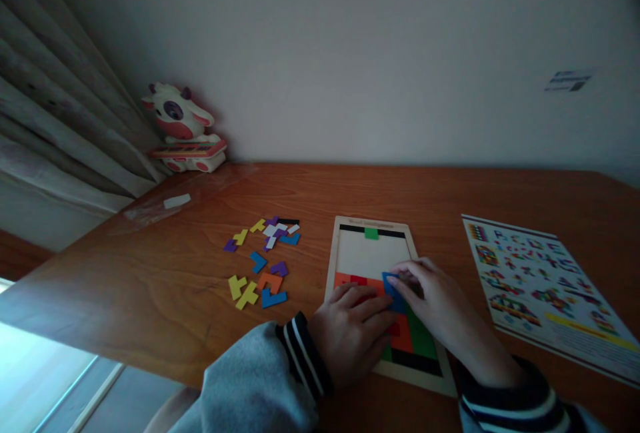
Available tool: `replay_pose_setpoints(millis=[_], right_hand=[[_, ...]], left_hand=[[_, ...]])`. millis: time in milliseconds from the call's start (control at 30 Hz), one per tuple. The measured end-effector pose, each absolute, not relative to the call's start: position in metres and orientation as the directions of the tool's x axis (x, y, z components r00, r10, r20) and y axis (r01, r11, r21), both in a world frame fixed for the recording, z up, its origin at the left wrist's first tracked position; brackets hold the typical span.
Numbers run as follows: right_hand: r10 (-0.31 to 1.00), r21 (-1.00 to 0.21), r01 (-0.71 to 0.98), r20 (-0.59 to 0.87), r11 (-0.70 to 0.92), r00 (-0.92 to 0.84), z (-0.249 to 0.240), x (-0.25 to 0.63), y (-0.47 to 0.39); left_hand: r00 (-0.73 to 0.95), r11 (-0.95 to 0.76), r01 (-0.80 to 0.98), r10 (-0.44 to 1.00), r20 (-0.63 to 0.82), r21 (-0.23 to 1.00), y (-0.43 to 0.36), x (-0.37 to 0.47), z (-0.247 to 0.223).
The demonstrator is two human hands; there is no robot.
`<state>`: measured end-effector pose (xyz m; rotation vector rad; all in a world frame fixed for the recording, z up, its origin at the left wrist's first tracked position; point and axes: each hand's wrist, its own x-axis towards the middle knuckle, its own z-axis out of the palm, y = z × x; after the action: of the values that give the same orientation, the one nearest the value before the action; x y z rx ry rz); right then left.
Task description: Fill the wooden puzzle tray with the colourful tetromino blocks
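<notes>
A wooden puzzle board (371, 256) lies on the table in front of me, partly filled with orange, red, green and black pieces. My right hand (433, 290) is closed, thumb and fingers pinching the edge of a blue puzzle piece (395, 294) at the middle of the board. Lying over the board's lower left, my left hand (353, 330) has its fingers stretched out, with the tips beside the blue piece. It covers some of the pieces below. One green piece (371, 234) sits at the top of the board, against the black strip.
Several loose puzzle pieces (270, 282) in yellow, purple, white, blue and orange lie left of the board. A printed pattern sheet (545, 286) is on the right. At the back left stands a cow-shaped toy keyboard (187, 130), near clear plastic film (150, 212) and a curtain (55, 80).
</notes>
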<state>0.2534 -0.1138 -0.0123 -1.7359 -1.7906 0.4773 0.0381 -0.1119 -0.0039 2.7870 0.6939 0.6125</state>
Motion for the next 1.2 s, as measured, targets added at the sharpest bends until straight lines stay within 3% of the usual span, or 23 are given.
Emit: replay_pose_setpoints(millis=[200, 367, 467, 600, 967, 1200], right_hand=[[0.987, -0.641, 0.762, 0.162, 0.091, 0.018, -0.009, 0.254, -0.116], [0.968, -0.540, 0.837, 0.246, 0.089, 0.055, 0.002, 0.283, -0.123], [0.971, -0.508, 0.860, 0.224, 0.041, 0.086, 0.002, 0.307, -0.129], [0.991, -0.556, 0.831, 0.102, -0.017, 0.089, -0.006, 0.321, -0.133], [0.982, -0.627, 0.775, 0.084, -0.079, 0.168, -0.005, 0.308, -0.130], [0.988, -0.653, 0.748, -0.007, -0.122, 0.155, -0.001, 0.308, -0.130]], left_hand=[[0.802, -0.865, 0.402, 0.491, 0.341, 0.300, -0.112, 0.038, -0.003], [0.807, -0.862, 0.392, 0.490, 0.331, 0.321, -0.112, 0.037, -0.001], [0.806, -0.866, 0.376, 0.481, 0.346, 0.328, -0.113, 0.036, 0.000], [0.796, -0.863, 0.381, 0.489, 0.357, 0.332, -0.113, 0.038, 0.001], [0.820, -0.867, 0.393, 0.481, 0.311, 0.305, -0.115, 0.038, 0.002], [0.808, -0.857, 0.395, 0.495, 0.318, 0.331, -0.114, 0.038, -0.001]])
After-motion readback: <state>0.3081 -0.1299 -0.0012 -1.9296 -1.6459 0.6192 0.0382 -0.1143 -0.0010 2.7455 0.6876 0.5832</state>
